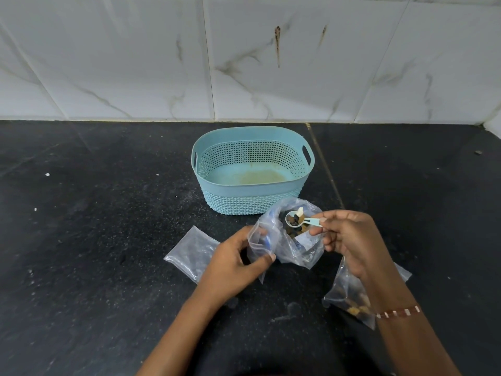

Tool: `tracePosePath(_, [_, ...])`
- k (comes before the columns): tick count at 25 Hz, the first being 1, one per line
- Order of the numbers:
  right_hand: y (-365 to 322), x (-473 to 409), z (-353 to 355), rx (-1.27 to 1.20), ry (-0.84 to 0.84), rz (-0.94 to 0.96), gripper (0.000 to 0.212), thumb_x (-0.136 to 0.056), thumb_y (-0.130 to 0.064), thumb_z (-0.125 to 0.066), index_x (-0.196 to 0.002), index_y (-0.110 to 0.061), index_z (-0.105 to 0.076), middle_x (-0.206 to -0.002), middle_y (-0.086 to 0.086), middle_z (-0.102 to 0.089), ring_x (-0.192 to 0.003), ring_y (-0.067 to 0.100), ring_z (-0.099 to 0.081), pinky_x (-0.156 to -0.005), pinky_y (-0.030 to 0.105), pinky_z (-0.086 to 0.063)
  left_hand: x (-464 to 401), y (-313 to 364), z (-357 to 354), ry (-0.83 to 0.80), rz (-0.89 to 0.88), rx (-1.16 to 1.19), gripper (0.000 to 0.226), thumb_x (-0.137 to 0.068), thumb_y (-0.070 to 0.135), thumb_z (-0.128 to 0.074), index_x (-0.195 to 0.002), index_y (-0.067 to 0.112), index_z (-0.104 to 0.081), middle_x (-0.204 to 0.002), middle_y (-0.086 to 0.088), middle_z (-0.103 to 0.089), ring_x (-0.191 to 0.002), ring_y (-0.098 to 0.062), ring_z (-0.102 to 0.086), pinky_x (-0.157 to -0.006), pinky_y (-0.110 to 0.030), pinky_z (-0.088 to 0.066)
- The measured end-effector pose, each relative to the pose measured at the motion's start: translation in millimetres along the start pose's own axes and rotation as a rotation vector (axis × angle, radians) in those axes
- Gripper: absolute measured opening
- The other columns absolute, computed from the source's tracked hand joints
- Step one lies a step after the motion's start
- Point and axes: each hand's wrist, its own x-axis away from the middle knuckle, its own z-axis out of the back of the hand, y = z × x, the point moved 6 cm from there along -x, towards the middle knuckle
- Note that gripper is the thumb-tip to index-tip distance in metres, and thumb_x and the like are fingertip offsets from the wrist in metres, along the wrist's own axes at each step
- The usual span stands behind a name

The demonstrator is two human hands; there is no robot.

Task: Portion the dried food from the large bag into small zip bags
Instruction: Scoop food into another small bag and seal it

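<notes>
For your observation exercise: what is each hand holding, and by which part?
The right hand pinches the small scoop by its handle end. The left hand grips a small zip bag near its open top edge.

Both forearms are bare, with no sleeves showing. The right wrist wears a thin bracelet (398, 312) of alternating reddish-brown and white segments, nearer the elbow than the right hand (349, 234).

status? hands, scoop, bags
Left hand holds small zip bag open. Right hand pinches loaded scoop over large bag. Nothing blocking.
</notes>
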Motion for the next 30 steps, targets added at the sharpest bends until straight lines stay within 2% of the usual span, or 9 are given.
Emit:
tracePosePath(5, [1, 0, 3, -0.001, 0.006, 0.005, 0.025, -0.087, 0.007, -0.049, -0.074, -0.007, -0.065, -0.061, 0.015, -0.067, -0.038, 0.01, -0.047, -0.04, 0.02, -0.041, -1, 2, 0, 0.0, -0.012, -0.002, 0.031, -0.072, 0.033, -0.068, -0.102, 0.036, -0.061, -0.099, 0.015, -0.069, -0.095, -0.008, -0.066, -0.089, -0.034, -0.052])
tracePosePath(9, [0, 1, 3, -0.013, 0.016, 0.016, 0.022, -0.087, 0.006, -0.05, -0.077, -0.005, -0.066, -0.06, 0.014, -0.067, -0.037, 0.01, -0.047, -0.039, 0.02, -0.041, -1, 0, -1, -0.002, -0.011, 0.017, 0.03, -0.074, 0.025, -0.068, -0.103, 0.032, -0.061, -0.101, 0.014, -0.069, -0.096, -0.006, -0.065, -0.09, -0.031, -0.052])
tracePosePath(14, [-20, 21, -5, -0.026, -0.037, 0.179, 0.022, -0.087, 0.004, -0.052, -0.078, -0.008, -0.068, -0.059, 0.011, -0.068, -0.04, 0.01, -0.046, -0.04, 0.02, -0.04, -1, -2, 0, -0.004, -0.003, 0.038, 0.033, -0.076, 0.02, -0.069, -0.107, 0.026, -0.061, -0.103, 0.01, -0.07, -0.099, -0.006, -0.065, -0.092, -0.031, -0.051])
tracePosePath(16, [-24, 35, -17, 0.116, -0.039, 0.376, 0.022, -0.085, 0.002, -0.054, -0.08, -0.012, -0.071, -0.065, 0.006, -0.071, -0.043, 0.009, -0.048, -0.044, 0.021, -0.042, -2, -1, -1, -0.004, -0.005, 0.032, 0.034, -0.076, 0.021, -0.07, -0.108, 0.027, -0.061, -0.103, 0.009, -0.07, -0.098, -0.007, -0.065, -0.092, -0.033, -0.052])
tracePosePath(19, [-26, 62, -46, 0.693, 0.062, 0.993, 0.029, -0.083, -0.003, -0.046, -0.09, -0.009, -0.073, -0.078, 0.003, -0.073, -0.06, 0.011, -0.062, -0.059, 0.021, -0.049, -2, -1, 0, 0.006, -0.018, 0.03, 0.033, -0.074, 0.022, -0.069, -0.106, 0.025, -0.061, -0.099, 0.007, -0.07, -0.094, -0.013, -0.066, -0.088, -0.038, -0.053])
tracePosePath(21, [-19, 73, -53, 0.851, 0.086, 1.26, 0.031, -0.081, -0.006, -0.043, -0.092, -0.006, -0.072, -0.08, 0.006, -0.071, -0.069, 0.019, -0.062, -0.066, 0.023, -0.045, -1, -2, 0, 0.02, -0.014, 0.04, 0.034, -0.074, 0.018, -0.069, -0.107, 0.02, -0.06, -0.098, 0.003, -0.071, -0.093, -0.016, -0.067, -0.088, -0.04, -0.053])
tracePosePath(24, [-26, 75, -50, 0.87, 0.152, 1.343, 0.032, -0.088, -0.008, -0.04, -0.091, -0.006, -0.072, -0.079, 0.006, -0.07, -0.069, 0.021, -0.059, -0.066, 0.027, -0.045, -1, -3, 0, 0.023, -0.002, 0.052, 0.037, -0.074, 0.016, -0.069, -0.11, 0.019, -0.06, -0.099, 0.004, -0.071, -0.094, -0.014, -0.067, -0.089, -0.036, -0.053])
tracePosePath(27, [-24, 70, -55, 0.94, 0.084, 1.311, 0.034, -0.078, -0.007, -0.041, -0.089, -0.007, -0.073, -0.07, 0.004, -0.068, -0.062, 0.024, -0.061, -0.056, 0.027, -0.048, -1, -3, -1, 0.011, -0.003, 0.049, 0.039, -0.074, 0.014, -0.069, -0.111, 0.019, -0.059, -0.1, 0.003, -0.071, -0.095, -0.014, -0.067, -0.089, -0.037, -0.053])
tracePosePath(30, [-28, 70, -49, 0.803, 0.048, 1.211, 0.031, -0.079, -0.003, -0.044, -0.094, -0.005, -0.071, -0.077, 0.005, -0.07, -0.068, 0.02, -0.061, -0.064, 0.026, -0.047, -1, -3, 0, 0.015, 0.006, 0.068, 0.039, -0.074, 0.016, -0.069, -0.112, 0.018, -0.059, -0.1, 0.003, -0.071, -0.096, -0.013, -0.067, -0.088, -0.032, -0.052])
